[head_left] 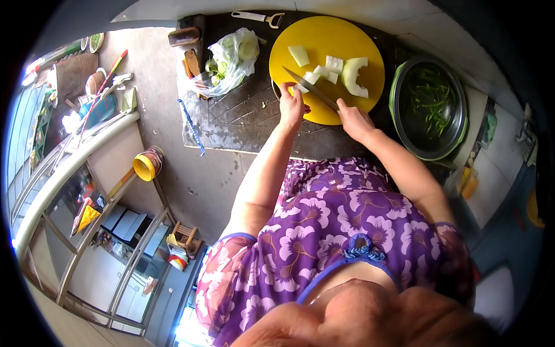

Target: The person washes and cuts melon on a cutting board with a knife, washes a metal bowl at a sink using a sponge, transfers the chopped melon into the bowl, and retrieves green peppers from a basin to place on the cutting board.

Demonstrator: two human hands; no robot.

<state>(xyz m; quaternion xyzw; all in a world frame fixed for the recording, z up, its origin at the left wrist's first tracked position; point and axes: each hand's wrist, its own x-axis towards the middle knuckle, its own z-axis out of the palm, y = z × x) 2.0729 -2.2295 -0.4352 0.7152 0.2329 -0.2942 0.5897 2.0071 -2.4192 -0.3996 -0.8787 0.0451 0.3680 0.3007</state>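
Note:
A round yellow cutting board lies on the dark counter in front of me. My right hand is closed around the handle of a knife, whose blade slants up and left across the board. At the board's lower left edge, my left hand has its fingers bent together on a small pale piece of winter melon, next to the blade. Several more cut pieces are on the board. A curved slice of winter melon with a pale green outer side rests to the right of them.
A dark bowl of green vegetable strips stands right of the board. To its left are a plastic bag of greens and a peeler. A blue strip lies at the counter's left edge. A yellow bucket sits lower left.

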